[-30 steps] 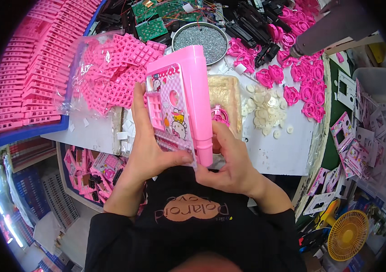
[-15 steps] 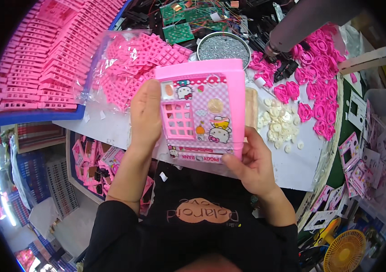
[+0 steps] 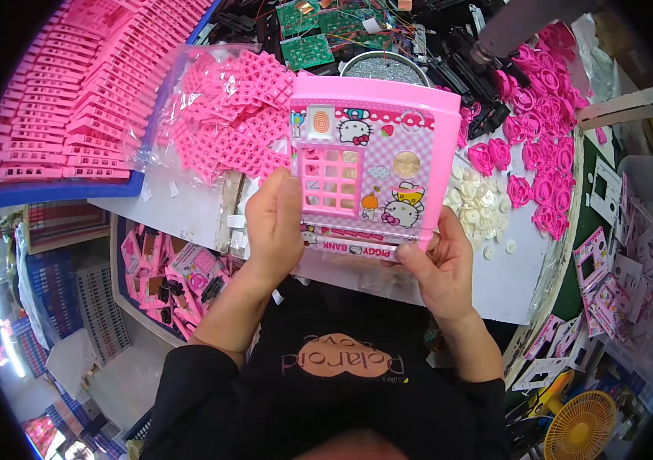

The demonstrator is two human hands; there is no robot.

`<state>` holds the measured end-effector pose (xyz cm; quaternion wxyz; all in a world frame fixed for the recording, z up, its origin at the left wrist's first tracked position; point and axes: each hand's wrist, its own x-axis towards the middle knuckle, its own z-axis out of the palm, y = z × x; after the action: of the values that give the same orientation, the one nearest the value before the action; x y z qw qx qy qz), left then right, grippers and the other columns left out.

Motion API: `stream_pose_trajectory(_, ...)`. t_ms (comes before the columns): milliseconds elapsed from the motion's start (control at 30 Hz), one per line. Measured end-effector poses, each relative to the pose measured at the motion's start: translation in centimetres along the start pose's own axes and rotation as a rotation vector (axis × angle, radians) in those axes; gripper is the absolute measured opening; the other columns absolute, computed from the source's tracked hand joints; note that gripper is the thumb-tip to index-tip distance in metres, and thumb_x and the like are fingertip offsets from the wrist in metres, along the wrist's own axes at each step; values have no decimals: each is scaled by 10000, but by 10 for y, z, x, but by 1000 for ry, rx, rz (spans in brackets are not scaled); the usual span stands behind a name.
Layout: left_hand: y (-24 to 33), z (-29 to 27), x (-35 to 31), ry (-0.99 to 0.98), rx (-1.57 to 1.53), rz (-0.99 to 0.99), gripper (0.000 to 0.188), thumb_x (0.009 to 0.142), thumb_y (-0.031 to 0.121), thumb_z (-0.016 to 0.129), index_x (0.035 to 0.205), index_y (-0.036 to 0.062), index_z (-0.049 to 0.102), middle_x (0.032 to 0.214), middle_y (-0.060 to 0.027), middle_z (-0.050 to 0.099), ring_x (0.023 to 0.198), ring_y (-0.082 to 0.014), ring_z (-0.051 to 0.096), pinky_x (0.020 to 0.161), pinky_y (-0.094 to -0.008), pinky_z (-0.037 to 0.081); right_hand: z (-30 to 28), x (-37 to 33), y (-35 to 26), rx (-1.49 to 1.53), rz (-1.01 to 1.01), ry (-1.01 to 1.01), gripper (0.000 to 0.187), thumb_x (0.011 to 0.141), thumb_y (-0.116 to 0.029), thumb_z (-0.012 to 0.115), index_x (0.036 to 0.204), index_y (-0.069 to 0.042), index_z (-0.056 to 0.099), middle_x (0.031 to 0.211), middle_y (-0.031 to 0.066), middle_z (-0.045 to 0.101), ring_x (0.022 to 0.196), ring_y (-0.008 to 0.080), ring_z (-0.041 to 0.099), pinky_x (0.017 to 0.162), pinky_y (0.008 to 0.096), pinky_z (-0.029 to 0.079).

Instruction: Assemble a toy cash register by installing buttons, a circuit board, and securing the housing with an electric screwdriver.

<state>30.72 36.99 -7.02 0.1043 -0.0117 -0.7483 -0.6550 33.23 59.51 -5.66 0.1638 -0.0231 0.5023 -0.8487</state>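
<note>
Between my two hands is a pink plastic front panel [image 3: 379, 157] with a cartoon-printed decal, a window of square key holes and a round hole. It is held above the white table, its printed face toward me and the print upside down at its lower edge. My left hand [image 3: 274, 222] is closed on the panel's lower left side, thumb along the edge. The lower right corner is gripped by my right hand [image 3: 445, 268], its thumb on the front and its fingers partly hidden behind.
A bag of pink keypads [image 3: 223, 115] lies left of the panel, beside a blue crate [image 3: 58, 195] of pink parts. Behind are green circuit boards [image 3: 307, 50] and a bowl of screws [image 3: 384, 69]. White discs [image 3: 476, 207] and pink rings [image 3: 549, 180] lie right. A grey pole [image 3: 522, 27] overhangs.
The panel has shifted right and slightly up. My left hand has slid down toward its lower left corner, and my right hand has moved a little right with it.
</note>
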Motion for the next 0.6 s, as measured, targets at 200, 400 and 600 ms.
stream_pose_trajectory(200, 7, -5, 6, -124, -79, -33, 251, 1056, 177, 460, 1009, -9, 622, 809, 9, 578, 737, -56, 485, 662, -243, 404, -11, -4, 2, -20, 8, 8, 536, 924, 46, 625, 1399, 41, 378, 1212, 152, 646, 1074, 168, 658, 915, 295, 536)
stream_pose_trajectory(400, 35, -12, 49, -149, -389, -115, 186, 977, 55, 569, 1132, -20, 641, 914, 31, 614, 802, -37, 503, 728, -218, 412, -23, 0, -8, -161, 28, -18, 526, 897, 22, 666, 1375, 42, 447, 1206, 138, 660, 1084, 169, 651, 909, 321, 541)
stream_pose_trajectory(600, 35, -33, 56, -590, 331, 690, 282, 782, 132, 762, 1039, 55, 673, 993, -77, 683, 927, -265, 625, 813, -357, 487, -74, 60, -30, -1143, -613, -71, 304, 757, -44, 690, 1060, -41, 715, 1165, 131, 697, 981, 346, 664, 911, 388, 525)
